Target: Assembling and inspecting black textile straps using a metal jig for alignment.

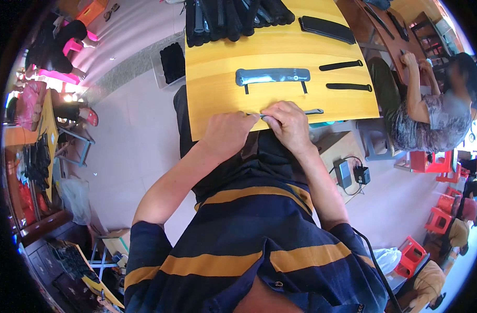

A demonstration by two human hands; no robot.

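Note:
My left hand [229, 134] and my right hand [289, 124] meet at the near edge of the yellow table [212, 96], both closed. Their fingertips pinch a narrow dark strap [315, 111], whose grey end sticks out to the right of my right hand. Most of the strap is hidden by my fingers. Just beyond them lies a long grey pouch [272, 76] with two short black tabs pointing toward me. To its right rest two black straps [341, 65] with small loops at their right ends.
A pile of black pouches [233, 18] covers the far left of the table. A black bundle [327, 29] lies at the far right. Left of the table stands a bin [172, 62] of black pieces. A co-worker [431, 112] sits at the right beside a brown table.

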